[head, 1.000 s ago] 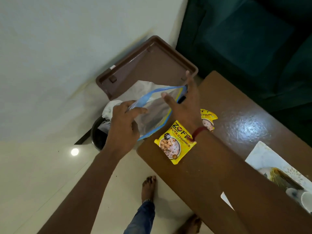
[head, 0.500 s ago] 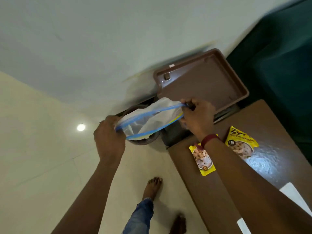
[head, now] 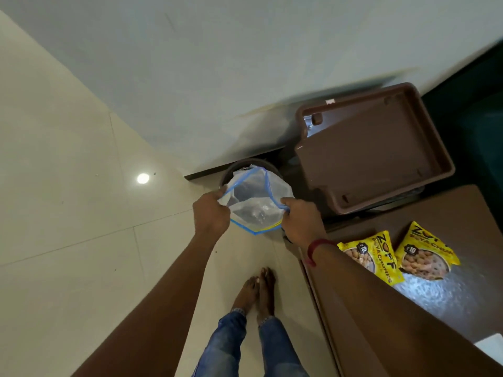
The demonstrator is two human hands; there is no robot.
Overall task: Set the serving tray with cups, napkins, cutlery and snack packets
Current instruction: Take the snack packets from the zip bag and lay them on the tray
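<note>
A clear plastic bag (head: pixel 255 202) with blue and yellow edges is stretched between my two hands, over the floor just in front of a dark round bin (head: pixel 251 165). My left hand (head: pixel 211 213) grips its left edge and my right hand (head: pixel 300 220) grips its right edge. The bag looks empty and its mouth is pulled open. Two yellow snack packets (head: pixel 379 258) (head: pixel 424 253) lie side by side on the brown table (head: pixel 449 308) to the right. A brown serving tray (head: pixel 373 151) leans tilted against the wall beyond the table's end.
A white napkin or paper corner (head: pixel 491 348) shows at the table's right edge. Dark green upholstery (head: pixel 476 104) fills the far right. My bare feet (head: pixel 257 291) stand on the pale tiled floor beside the table's edge.
The view has swung left and down toward the floor. Both hands carried the bag off the table to the bin and pulled its mouth wider. The snack packets stay on the table.
</note>
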